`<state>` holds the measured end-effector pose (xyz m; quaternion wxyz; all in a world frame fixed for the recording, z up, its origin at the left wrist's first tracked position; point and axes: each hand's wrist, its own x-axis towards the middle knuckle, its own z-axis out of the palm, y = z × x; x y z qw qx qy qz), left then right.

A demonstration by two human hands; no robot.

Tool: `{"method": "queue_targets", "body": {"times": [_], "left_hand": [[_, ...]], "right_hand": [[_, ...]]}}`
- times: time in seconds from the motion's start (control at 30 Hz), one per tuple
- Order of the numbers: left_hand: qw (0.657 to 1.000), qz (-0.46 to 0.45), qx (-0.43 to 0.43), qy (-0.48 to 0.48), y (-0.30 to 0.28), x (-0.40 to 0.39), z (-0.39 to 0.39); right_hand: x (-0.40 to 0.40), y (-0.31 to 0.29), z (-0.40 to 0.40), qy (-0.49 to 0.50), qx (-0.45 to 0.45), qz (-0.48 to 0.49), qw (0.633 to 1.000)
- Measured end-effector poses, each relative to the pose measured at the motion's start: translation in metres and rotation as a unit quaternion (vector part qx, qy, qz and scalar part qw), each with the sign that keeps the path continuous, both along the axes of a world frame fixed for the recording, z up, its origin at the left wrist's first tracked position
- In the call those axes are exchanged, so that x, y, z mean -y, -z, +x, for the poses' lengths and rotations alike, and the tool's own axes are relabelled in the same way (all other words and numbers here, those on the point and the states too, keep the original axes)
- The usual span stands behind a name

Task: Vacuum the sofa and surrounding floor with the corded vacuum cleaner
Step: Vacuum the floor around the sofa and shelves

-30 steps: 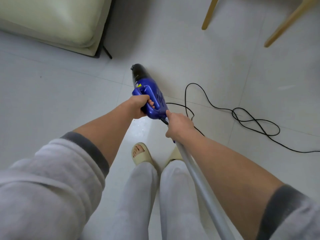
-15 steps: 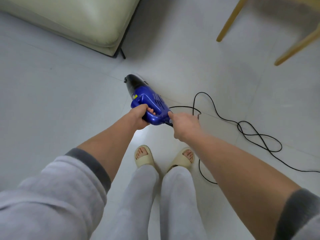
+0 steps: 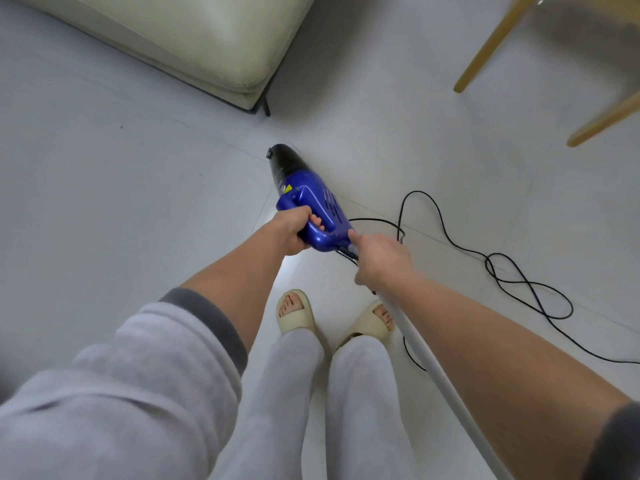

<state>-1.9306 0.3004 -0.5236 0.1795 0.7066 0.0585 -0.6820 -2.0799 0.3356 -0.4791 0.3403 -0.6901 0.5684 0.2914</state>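
Head view showed the vacuum cleaner (image 3: 311,206) gripped by the left hand (image 3: 289,233), right hand (image 3: 379,258) seemingly clamped on its tube (image 3: 429,355); cord (image 3: 512,271), at three o'clock, was best kept clear.

Bare floor (image 3: 104,202) is lying open to the left and ahead of the vacuum (image 3: 308,202). The sofa (image 3: 194,39) is closing off the upper left — its thin leg (image 3: 266,107) is standing near the vacuum's nose. To the right, the cord (image 3: 512,282) is sprawling in loops across the tiles, and two chair legs (image 3: 491,46) are slanting down at upper right.
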Motion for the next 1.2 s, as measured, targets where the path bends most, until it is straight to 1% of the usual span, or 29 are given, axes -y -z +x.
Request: {"method": "queue_targets", "body": {"times": [0.1,0.3,0.43,0.57,0.9,1.03,1.2], "left_hand": [[0.999,-0.002,0.008,0.032,-0.001,0.000,0.003],[0.999,-0.019,0.014,0.046,-0.002,0.013,0.003],[0.997,-0.013,0.006,0.072,-0.005,0.010,-0.008],[0.995,-0.003,-0.008,0.103,-0.011,0.004,-0.026],[0.986,-0.007,-0.027,0.163,-0.013,-0.006,-0.083],[0.982,-0.003,-0.031,0.187,-0.012,-0.011,-0.102],[0.973,-0.005,-0.035,0.228,-0.018,-0.015,-0.132]], "right_hand": [[-0.007,0.002,0.002,0.017,0.011,0.008,1.000],[0.000,0.004,0.002,0.032,0.016,-0.030,0.999],[-0.008,-0.001,-0.008,0.065,0.013,-0.008,0.998],[-0.021,-0.007,-0.022,0.101,0.010,0.006,0.995],[-0.045,-0.020,-0.070,0.154,-0.019,0.000,0.988],[-0.058,-0.018,-0.086,0.180,-0.015,-0.010,0.983],[-0.077,-0.018,-0.105,0.236,-0.007,-0.022,0.972]]}}
